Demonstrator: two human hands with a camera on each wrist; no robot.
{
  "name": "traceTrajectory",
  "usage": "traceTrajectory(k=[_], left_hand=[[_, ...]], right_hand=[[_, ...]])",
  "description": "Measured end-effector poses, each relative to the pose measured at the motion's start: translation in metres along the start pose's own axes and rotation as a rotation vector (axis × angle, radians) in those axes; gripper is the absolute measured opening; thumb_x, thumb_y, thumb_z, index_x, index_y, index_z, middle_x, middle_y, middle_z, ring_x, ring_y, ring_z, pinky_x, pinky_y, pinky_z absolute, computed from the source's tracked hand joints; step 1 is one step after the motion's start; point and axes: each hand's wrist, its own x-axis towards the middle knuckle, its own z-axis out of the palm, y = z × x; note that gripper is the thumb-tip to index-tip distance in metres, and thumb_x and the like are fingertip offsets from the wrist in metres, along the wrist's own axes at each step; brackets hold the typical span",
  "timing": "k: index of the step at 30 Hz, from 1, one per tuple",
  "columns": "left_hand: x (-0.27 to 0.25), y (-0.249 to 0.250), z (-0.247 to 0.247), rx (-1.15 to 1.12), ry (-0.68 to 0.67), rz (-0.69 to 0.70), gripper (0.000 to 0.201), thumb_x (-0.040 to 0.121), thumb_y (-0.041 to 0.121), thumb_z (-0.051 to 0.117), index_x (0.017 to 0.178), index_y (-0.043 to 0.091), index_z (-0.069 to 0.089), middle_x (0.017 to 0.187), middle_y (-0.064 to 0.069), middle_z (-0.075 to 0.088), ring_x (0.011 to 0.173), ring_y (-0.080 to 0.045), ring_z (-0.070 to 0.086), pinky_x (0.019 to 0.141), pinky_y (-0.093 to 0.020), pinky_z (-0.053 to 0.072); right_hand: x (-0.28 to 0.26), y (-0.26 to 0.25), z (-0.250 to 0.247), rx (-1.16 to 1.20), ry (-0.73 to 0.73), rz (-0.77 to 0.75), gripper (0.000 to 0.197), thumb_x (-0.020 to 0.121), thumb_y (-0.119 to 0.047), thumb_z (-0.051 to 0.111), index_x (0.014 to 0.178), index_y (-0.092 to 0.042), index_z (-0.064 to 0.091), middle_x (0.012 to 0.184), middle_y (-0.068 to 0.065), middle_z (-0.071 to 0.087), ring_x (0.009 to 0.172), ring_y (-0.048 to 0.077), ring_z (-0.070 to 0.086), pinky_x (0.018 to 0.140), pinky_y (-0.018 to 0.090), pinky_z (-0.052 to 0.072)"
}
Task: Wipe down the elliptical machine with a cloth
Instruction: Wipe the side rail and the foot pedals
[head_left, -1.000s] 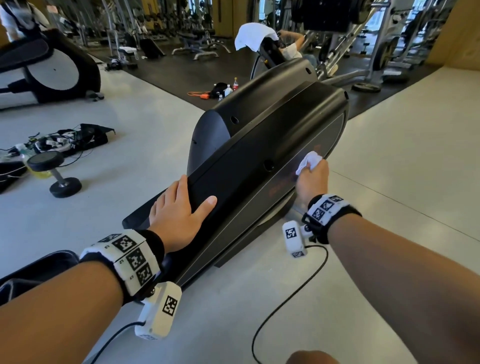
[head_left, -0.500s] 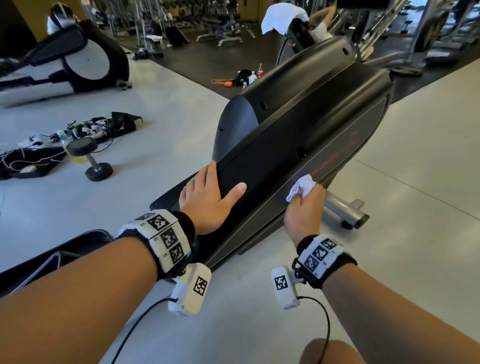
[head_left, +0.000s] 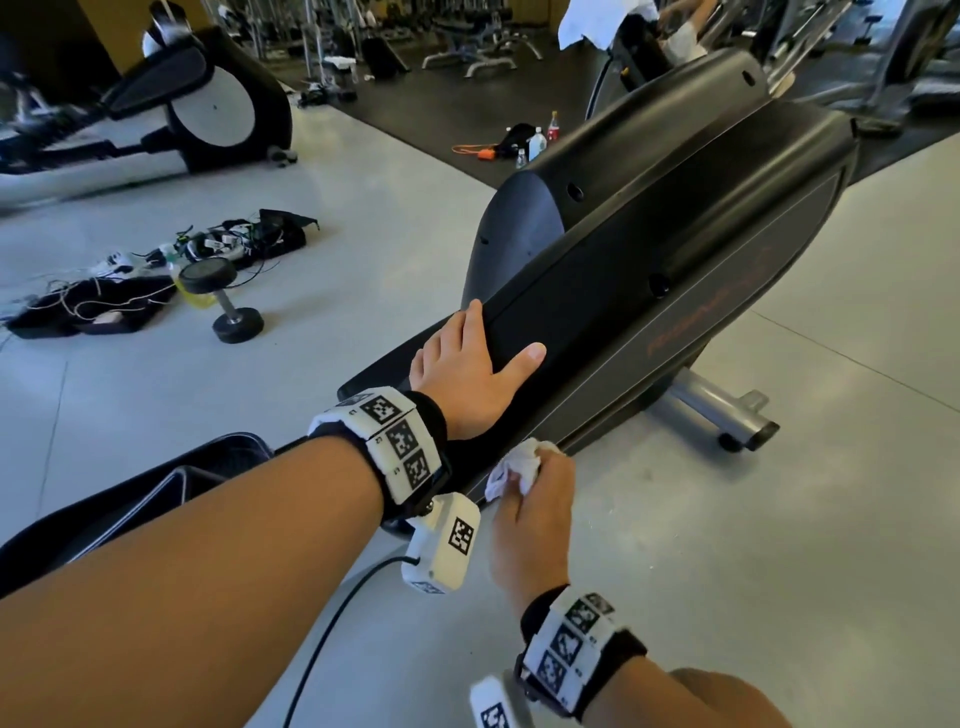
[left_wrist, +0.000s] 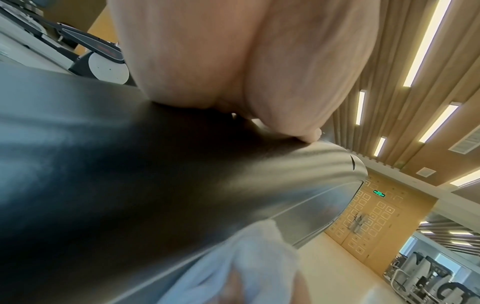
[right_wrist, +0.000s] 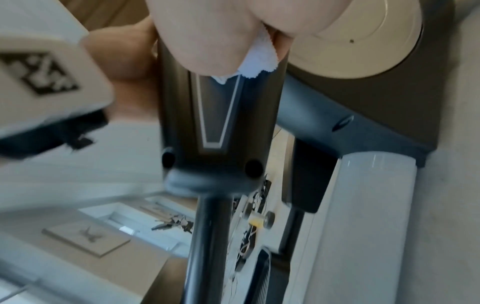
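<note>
The right hand (head_left: 530, 512) has slid the bunched cloth (head_left: 517, 467) toward the elliptical's (head_left: 675, 249) near end, fingers mostly hidden.

cloth (head_left: 521, 466): mostly hidden in right hand (head_left: 530, 525) | left wrist view: blurred

The elliptical machine (head_left: 675, 234) stands on the floor (head_left: 779, 519), running from the near left to the far right; the left hand (head_left: 467, 374) lies on top of its near end; the right hand (head_left: 530, 525) holds the cloth (head_left: 517, 465) against its lower right side, just below the left hand; a dumbbell (head_left: 221, 299) lies on the floor well to the left, beside a heap of cables (head_left: 104, 296); a second machine (head_left: 197, 98) stands behind, at the far left.
</note>
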Motion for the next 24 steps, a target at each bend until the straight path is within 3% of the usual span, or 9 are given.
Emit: traceTrajectory(k=[2, 5, 8, 11, 13, 16, 19, 24], left_hand=[[-0.001, 0.0, -0.001, 0.001, -0.004, -0.002, 0.1, 0.094, 0.084, 0.03, 0.167, 0.023, -0.003, 0.175, -0.005, 0.008, 0.16, -0.032, 0.01, 0.128, -0.056, 0.011], [-0.002, 0.002, -0.002, -0.004, -0.004, -0.003, 0.1, 0.095, 0.083, 0.031, 0.167, 0.022, -0.003, 0.175, -0.005, 0.007, 0.16, -0.031, 0.008, 0.129, -0.056, 0.01], [-0.004, 0.002, -0.002, -0.004, 0.003, 0.002, 0.1, 0.095, 0.082, 0.031, 0.167, 0.022, -0.002, 0.175, -0.005, 0.009, 0.16, -0.031, 0.009, 0.129, -0.056, 0.01], [-0.003, 0.002, -0.002, -0.009, -0.004, -0.001, 0.1, 0.094, 0.082, 0.031, 0.167, 0.022, -0.002, 0.175, -0.005, 0.008, 0.161, -0.031, 0.008, 0.129, -0.055, 0.009], [-0.002, 0.001, -0.002, -0.017, -0.004, -0.007, 0.101, 0.094, 0.082, 0.033, 0.167, 0.023, -0.002, 0.175, -0.004, 0.008, 0.161, -0.031, 0.008, 0.129, -0.055, 0.008], [-0.001, 0.002, -0.001, -0.028, 0.0, -0.012, 0.1, 0.094, 0.082, 0.035, 0.167, 0.024, -0.002, 0.175, -0.003, 0.008, 0.161, -0.031, 0.008, 0.128, -0.055, 0.008], [-0.001, 0.003, 0.0, -0.037, 0.01, -0.028, 0.1, 0.094, 0.083, 0.036, 0.167, 0.025, -0.001, 0.175, -0.002, 0.009, 0.16, -0.031, 0.01, 0.128, -0.057, 0.01], [-0.001, 0.003, -0.001, -0.051, 0.019, -0.036, 0.1, 0.093, 0.083, 0.037, 0.167, 0.026, 0.001, 0.175, 0.0, 0.012, 0.16, -0.029, 0.013, 0.128, -0.056, 0.013]], right_hand=[[-0.019, 0.001, 0.008, -0.071, -0.051, 0.015, 0.046, 0.094, 0.003, 0.057, 0.097, -0.039, 0.039, 0.107, -0.016, 0.045, 0.101, 0.004, 0.049, 0.084, 0.009, 0.037], [-0.038, 0.003, 0.011, -0.148, -0.141, -0.01, 0.045, 0.088, -0.001, 0.071, 0.103, -0.033, 0.043, 0.106, -0.012, 0.045, 0.101, 0.007, 0.051, 0.084, 0.017, 0.044], [-0.039, 0.002, 0.005, -0.174, -0.196, -0.017, 0.036, 0.09, -0.004, 0.069, 0.106, -0.028, 0.047, 0.106, -0.009, 0.049, 0.102, 0.009, 0.054, 0.083, 0.025, 0.05], [-0.014, -0.001, -0.007, -0.167, -0.137, 0.047, 0.024, 0.097, -0.011, 0.06, 0.109, -0.027, 0.048, 0.108, -0.007, 0.054, 0.102, 0.01, 0.056, 0.088, 0.032, 0.053], [0.013, -0.001, -0.018, -0.134, -0.062, 0.072, 0.007, 0.101, -0.014, 0.05, 0.106, -0.019, 0.053, 0.106, -0.001, 0.058, 0.099, 0.01, 0.057, 0.087, 0.027, 0.05], [0.04, -0.002, -0.031, -0.094, -0.037, 0.028, 0.021, 0.102, -0.021, 0.043, 0.099, -0.007, 0.059, 0.1, 0.006, 0.06, 0.094, 0.01, 0.058, 0.081, 0.01, 0.042], [0.032, -0.008, -0.031, -0.008, -0.068, 0.01, 0.011, 0.102, -0.01, 0.046, 0.098, -0.014, 0.056, 0.097, 0.001, 0.06, 0.093, 0.015, 0.06, 0.08, 0.01, 0.043], [-0.002, -0.007, -0.015, -0.002, -0.138, 0.0, 0.028, 0.097, -0.005, 0.059, 0.104, -0.029, 0.049, 0.105, -0.018, 0.05, 0.099, 0.003, 0.055, 0.081, 0.01, 0.042]])
